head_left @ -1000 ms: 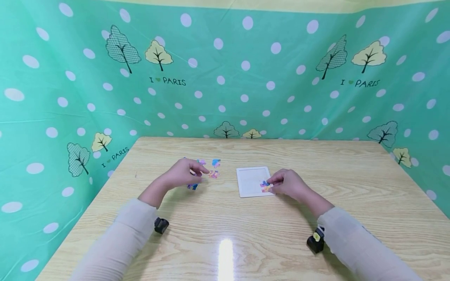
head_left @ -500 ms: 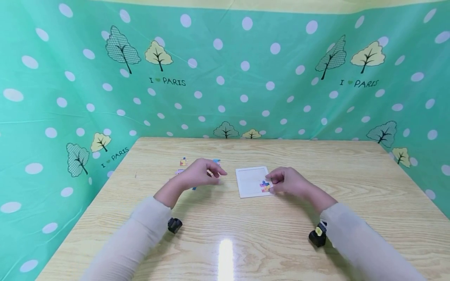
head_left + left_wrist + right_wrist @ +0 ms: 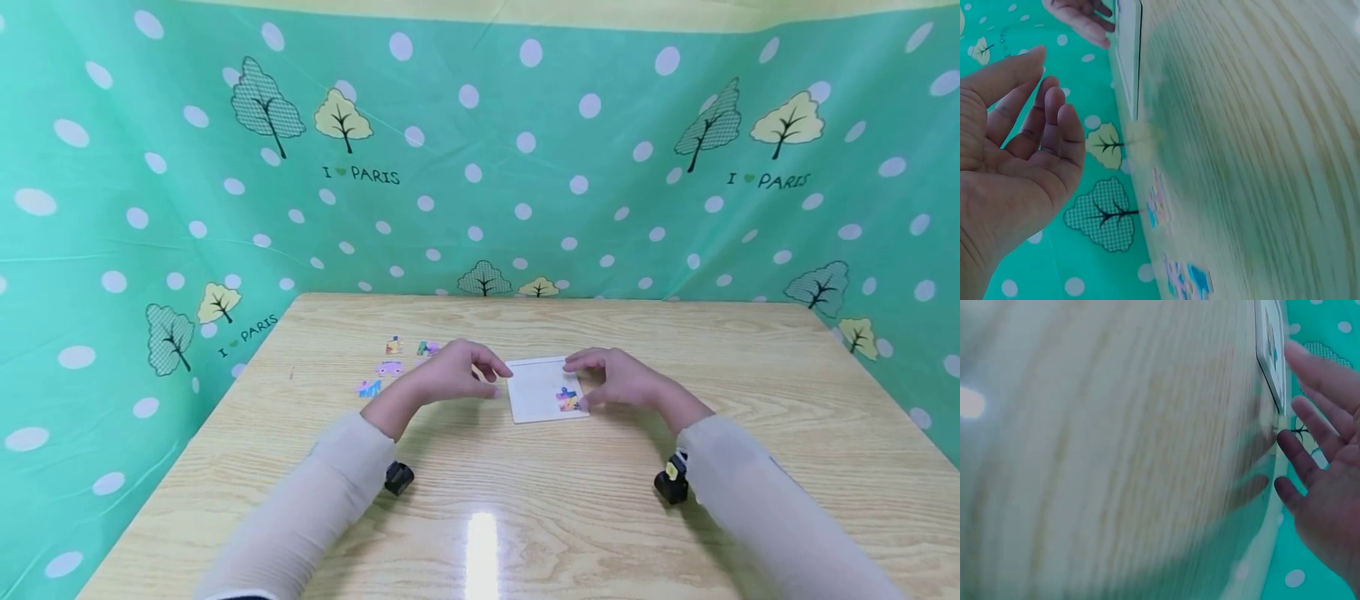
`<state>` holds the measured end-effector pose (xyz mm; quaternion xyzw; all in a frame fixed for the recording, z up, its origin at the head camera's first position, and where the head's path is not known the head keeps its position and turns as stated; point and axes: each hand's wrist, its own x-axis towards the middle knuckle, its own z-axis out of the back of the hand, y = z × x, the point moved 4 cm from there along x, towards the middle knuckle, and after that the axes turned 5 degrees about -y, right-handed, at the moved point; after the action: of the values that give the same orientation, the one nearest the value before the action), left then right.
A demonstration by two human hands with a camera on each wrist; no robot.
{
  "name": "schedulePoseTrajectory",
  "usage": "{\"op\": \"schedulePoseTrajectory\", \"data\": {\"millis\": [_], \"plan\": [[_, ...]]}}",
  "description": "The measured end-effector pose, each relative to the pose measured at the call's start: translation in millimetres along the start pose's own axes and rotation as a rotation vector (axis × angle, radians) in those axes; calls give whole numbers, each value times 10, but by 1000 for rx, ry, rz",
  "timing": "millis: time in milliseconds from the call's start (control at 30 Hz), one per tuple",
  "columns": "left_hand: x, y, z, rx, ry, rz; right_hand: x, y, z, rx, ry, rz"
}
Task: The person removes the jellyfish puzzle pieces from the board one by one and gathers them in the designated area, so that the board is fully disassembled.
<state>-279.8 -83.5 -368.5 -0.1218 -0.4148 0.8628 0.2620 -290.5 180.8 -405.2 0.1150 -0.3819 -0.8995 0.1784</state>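
Note:
A shallow white puzzle frame (image 3: 534,393) lies on the table between my hands. One colourful jigsaw piece (image 3: 567,400) sits inside it at the lower right corner. My left hand (image 3: 459,375) is at the frame's left edge, its fingers loosely bent and nothing between them; the left wrist view shows its palm bare too. On the opposite side, my right hand (image 3: 621,382) spans the right edge with fingers and thumb spread apart. Its thumb tip is close to the jigsaw piece. Loosely extended fingers (image 3: 1297,453) show in the right wrist view, holding nothing.
Several loose jigsaw pieces lie left of my left arm, among them a purple one (image 3: 389,368) and a blue one (image 3: 368,388). The wooden table (image 3: 480,467) meets a green dotted curtain (image 3: 480,167) at its back edge.
My left hand has moved right, from over the loose pieces to the frame's left edge. My right hand's fingers have come off the jigsaw piece and spread, leaving it in the frame.

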Motion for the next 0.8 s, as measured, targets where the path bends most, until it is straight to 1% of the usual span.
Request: {"op": "schedulePoseTrajectory", "data": {"millis": [167,400,533,667,800], "plan": [[101,-6,-83,22,23,-9,22,-27,14,-22,44,4],[219,-25,-185,75,54,39,21,-71,7,-35,83,50],[297,-46,-243,90,57,35,19,-98,0,-35,67,50],[375,-65,-325,62,74,48,24,-103,-6,-41,41,57],[464,-66,-425,55,97,59,25,-89,-16,-50,31,83]]}}
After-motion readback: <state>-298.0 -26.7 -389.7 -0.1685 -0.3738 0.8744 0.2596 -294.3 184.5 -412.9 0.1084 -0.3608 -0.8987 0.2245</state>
